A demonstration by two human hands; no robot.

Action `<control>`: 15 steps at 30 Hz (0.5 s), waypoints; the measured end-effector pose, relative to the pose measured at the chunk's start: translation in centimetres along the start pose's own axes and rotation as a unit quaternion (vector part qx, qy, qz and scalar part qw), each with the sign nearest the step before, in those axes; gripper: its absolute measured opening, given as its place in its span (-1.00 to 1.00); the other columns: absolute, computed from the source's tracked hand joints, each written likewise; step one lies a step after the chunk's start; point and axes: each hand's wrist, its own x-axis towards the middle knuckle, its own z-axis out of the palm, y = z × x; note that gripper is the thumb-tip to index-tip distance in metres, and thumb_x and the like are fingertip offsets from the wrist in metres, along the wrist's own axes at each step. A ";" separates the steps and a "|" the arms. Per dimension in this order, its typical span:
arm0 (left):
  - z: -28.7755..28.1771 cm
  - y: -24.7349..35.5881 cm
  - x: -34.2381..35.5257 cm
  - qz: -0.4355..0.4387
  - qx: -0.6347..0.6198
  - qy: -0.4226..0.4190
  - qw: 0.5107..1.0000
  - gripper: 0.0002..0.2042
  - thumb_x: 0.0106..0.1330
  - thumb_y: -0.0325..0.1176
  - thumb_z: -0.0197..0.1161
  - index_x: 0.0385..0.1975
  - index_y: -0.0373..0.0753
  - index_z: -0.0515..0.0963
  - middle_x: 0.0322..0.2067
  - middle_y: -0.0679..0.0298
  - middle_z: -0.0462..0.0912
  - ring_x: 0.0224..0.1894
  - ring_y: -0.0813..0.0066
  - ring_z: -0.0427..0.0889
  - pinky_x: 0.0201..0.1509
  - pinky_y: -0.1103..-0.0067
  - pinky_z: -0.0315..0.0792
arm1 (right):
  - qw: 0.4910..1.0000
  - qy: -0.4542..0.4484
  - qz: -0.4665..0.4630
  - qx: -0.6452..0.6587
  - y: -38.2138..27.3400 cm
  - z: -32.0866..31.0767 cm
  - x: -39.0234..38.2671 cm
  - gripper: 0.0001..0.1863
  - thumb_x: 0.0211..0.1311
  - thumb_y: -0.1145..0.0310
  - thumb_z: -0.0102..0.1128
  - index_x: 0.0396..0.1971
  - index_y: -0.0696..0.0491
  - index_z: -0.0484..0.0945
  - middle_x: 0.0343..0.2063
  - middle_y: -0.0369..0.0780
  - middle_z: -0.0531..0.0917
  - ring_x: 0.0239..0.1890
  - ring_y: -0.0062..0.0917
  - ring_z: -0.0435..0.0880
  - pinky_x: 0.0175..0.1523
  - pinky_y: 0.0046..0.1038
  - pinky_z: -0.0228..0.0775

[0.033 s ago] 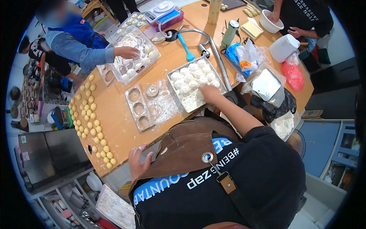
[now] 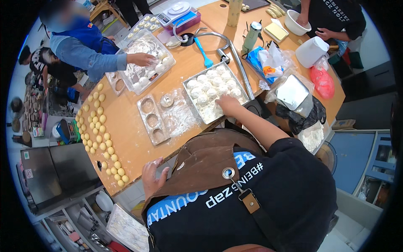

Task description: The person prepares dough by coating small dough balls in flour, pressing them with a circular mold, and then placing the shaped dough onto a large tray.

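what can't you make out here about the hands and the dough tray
- Right hand, head view: its fingertips lie among the dough balls, so any grasp is hidden.
- Left hand: its palm is turned away.
- Metal tray: flour hides its floor.
- Three-hole mould: cavity depth is too small to judge.

two metal trays [image 2: 189, 85] of white dough balls, one three-hollow mould [image 2: 153, 120], one blue spatula [image 2: 204, 53], one white jug [image 2: 311, 51], one white bowl [image 2: 296, 23], one kitchen scale [image 2: 178, 10]; the yellow balls [image 2: 100, 134] are too many to count.
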 end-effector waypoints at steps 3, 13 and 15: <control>0.0 0.4 0.8 0.015 -0.003 -0.012 1.000 -0.69 0.06 -0.36 0.33 -0.19 -0.29 0.52 -0.31 0.15 0.62 -0.24 0.19 0.57 -0.10 0.41 0.37 | 0.999 -0.022 -0.044 -0.020 1.1 1.1 1.0 -0.72 0.03 0.47 0.08 -0.20 -0.04 0.55 -0.14 -0.13 0.49 -0.01 -0.22 0.50 -0.06 -0.22 0.45; 0.1 0.6 1.0 0.013 -0.005 -0.007 1.000 -0.68 0.04 -0.37 0.35 -0.19 -0.28 0.53 -0.29 0.13 0.62 -0.22 0.17 0.56 -0.10 0.41 0.37 | 0.982 0.175 -0.042 0.052 5.1 -2.2 0.0 -0.75 -0.07 0.54 0.09 -0.31 0.08 0.59 -0.25 -0.09 0.58 -0.12 -0.23 0.57 -0.11 -0.24 0.46; 0.3 0.3 0.6 0.005 -0.006 -0.004 1.000 -0.68 0.04 -0.37 0.35 -0.18 -0.28 0.53 -0.29 0.13 0.62 -0.21 0.17 0.56 -0.10 0.41 0.37 | 0.996 -0.005 0.084 0.035 5.1 -3.9 -0.6 -0.78 -0.05 0.52 0.07 -0.36 0.16 0.62 -0.30 -0.01 0.63 -0.18 -0.22 0.63 -0.11 -0.25 0.47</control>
